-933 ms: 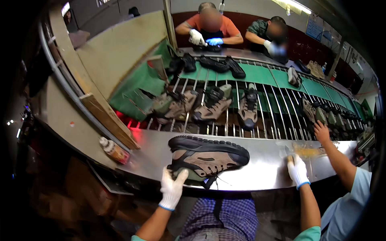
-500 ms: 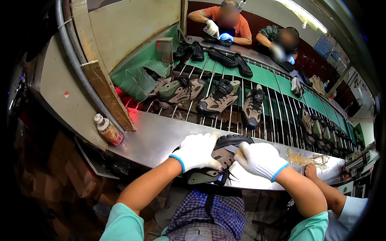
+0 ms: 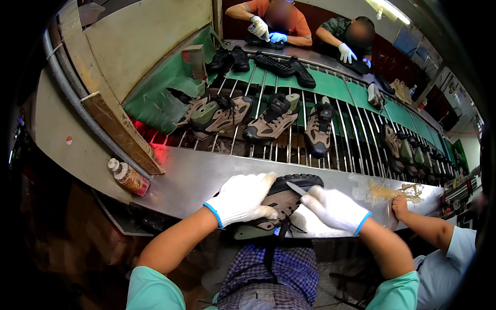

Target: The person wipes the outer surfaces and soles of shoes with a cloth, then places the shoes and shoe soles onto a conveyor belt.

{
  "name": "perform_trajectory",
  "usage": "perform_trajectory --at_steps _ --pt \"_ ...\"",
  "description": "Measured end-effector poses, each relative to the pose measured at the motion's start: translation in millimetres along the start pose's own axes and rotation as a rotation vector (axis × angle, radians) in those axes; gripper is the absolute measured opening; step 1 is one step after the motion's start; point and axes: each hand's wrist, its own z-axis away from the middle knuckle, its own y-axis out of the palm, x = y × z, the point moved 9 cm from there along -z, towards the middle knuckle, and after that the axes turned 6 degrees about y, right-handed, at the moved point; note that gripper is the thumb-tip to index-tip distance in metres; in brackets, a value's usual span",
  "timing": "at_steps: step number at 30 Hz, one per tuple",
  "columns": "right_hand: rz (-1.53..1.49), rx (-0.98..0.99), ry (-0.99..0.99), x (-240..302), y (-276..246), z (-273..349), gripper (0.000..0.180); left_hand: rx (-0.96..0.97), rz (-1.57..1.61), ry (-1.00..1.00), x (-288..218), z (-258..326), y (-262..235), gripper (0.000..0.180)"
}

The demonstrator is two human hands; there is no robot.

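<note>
Along the near edge of the metal worktop [image 3: 175,168], a brown-and-black shoe [image 3: 285,200] is lying on its side, its sole facing far. The left hand [image 3: 243,200] is now spreading over the shoe's left part rather than cupping one end, its grip curling around it. The right hand [image 3: 333,206], earlier well apart on the right, is closing its grip on a pale blade [image 3: 295,188], bringing the work to the sole's edge.
</note>
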Motion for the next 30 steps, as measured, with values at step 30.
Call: perform_trajectory --at_steps 30 --pt "-0.044 -0.789 -0.296 -45.2 -23.9 -10.0 0.079 -0.55 0.674 -0.253 60.6 64.8 34.4 0.088"
